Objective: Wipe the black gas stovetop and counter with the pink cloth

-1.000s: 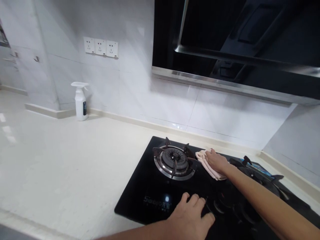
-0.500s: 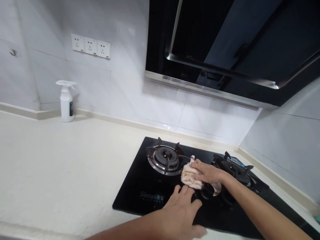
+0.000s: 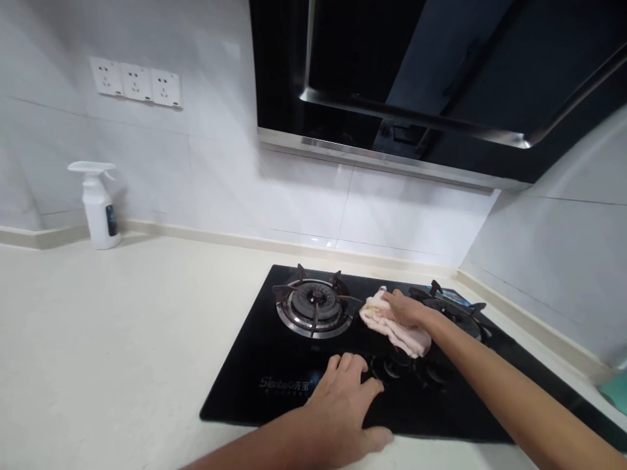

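Note:
My right hand [image 3: 404, 308] is closed on a pale pink-and-cream cloth [image 3: 404, 336], pressing it onto the black glass gas stove [image 3: 255, 365] between the two burners. The left burner [image 3: 316, 307] sits just left of the cloth, and the right burner [image 3: 455, 313] is partly behind my right wrist. My left hand [image 3: 345, 405] rests over the stove's front edge, palm down with its fingers apart and nothing in it. Dark control knobs [image 3: 389, 367] lie between my left hand and the cloth, partly in shadow.
A white spray bottle [image 3: 100, 209] stands on the cream countertop [image 3: 108, 346] against the back wall. Above the stove hangs a black range hood [image 3: 343, 72]. Three wall sockets [image 3: 137, 83] are at upper left. Something green [image 3: 614, 391] shows at the right edge.
My right hand has moved the cloth farther back and slightly right of the left burner, and the cloth has spread out. My left hand stays at the front edge. The view has turned slightly right.

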The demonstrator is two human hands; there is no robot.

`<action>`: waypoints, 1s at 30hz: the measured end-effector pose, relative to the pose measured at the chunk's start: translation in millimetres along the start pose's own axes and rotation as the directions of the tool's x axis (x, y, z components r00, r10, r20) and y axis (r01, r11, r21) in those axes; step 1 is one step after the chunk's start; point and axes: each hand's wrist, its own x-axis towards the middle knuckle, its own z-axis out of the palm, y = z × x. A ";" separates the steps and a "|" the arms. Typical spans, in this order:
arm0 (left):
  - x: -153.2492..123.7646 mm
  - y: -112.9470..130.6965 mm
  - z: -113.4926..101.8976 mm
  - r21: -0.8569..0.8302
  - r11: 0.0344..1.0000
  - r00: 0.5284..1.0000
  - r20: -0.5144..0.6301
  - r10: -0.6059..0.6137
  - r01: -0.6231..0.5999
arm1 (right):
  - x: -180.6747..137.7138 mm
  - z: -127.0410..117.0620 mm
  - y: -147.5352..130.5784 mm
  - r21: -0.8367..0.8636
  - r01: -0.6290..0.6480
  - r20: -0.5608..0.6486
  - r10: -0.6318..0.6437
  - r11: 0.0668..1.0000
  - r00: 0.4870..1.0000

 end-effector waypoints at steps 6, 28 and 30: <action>1.7 1.4 -2.3 0.004 1.000 1.000 0.024 -0.010 0.010 | 5.5 4.3 5.8 -0.041 -0.137 -0.099 0.132 0.990 0.986; 25.3 -14.4 -24.6 -0.370 0.926 0.763 -0.620 -0.181 -0.081 | -1.9 -22.6 -37.0 0.049 0.004 0.116 -0.010 0.999 0.993; 26.2 -14.2 -26.7 -0.390 0.918 0.756 -0.623 -0.201 -0.078 | 13.1 -21.9 -34.1 0.040 -0.083 0.063 0.080 0.996 0.995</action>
